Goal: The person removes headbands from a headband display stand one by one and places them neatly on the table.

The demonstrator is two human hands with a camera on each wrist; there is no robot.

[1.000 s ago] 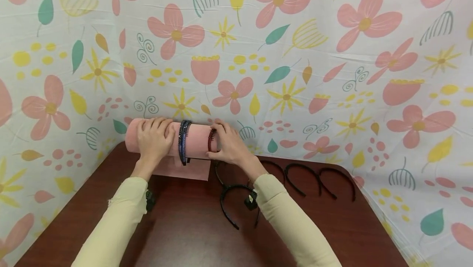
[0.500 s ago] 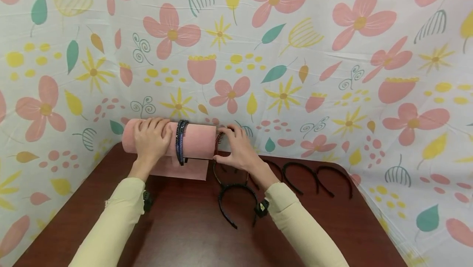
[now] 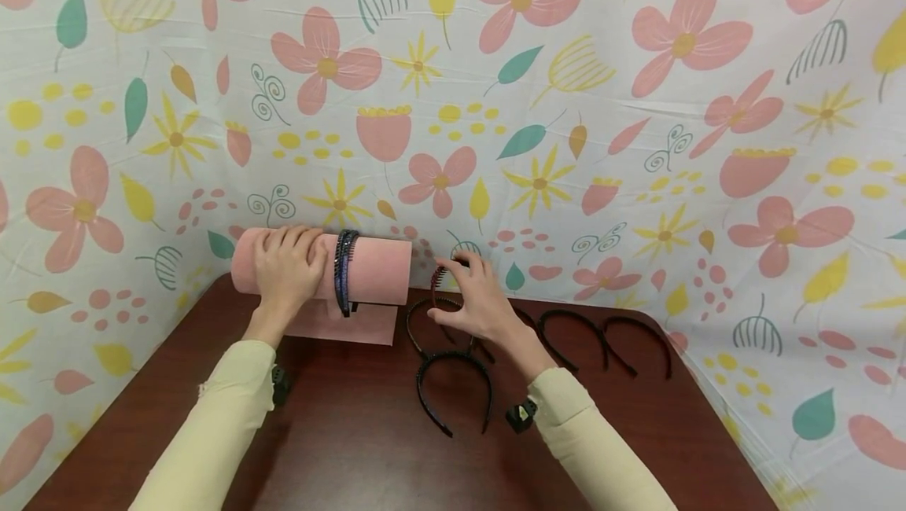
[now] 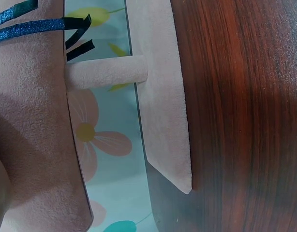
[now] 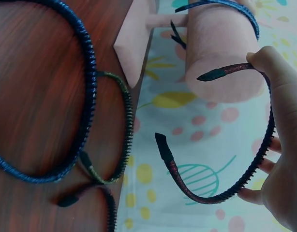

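A pink padded roll on a stand (image 3: 378,271) lies sideways at the back left of the table. My left hand (image 3: 286,267) grips its left part from above. Around the roll's middle sit blue glittery headbands (image 3: 344,271), whose tips also show in the left wrist view. My right hand (image 3: 481,299) holds a dark red toothed headband (image 5: 221,195) between thumb and fingers, just off the roll's right end. In the right wrist view this headband is apart from the roll, its two tips pointing toward the roll's side.
A black headband (image 3: 422,397) lies on the dark wooden table (image 3: 354,432), with a greenish headband (image 5: 126,130) behind it. Several more headbands (image 3: 640,322) lie in a row at the back right. A flowered curtain (image 3: 602,102) hangs behind the table.
My right hand has drawn the dark red headband rightward off the roll's end into open air. My left hand stays on the roll, and the blue headbands remain around it.
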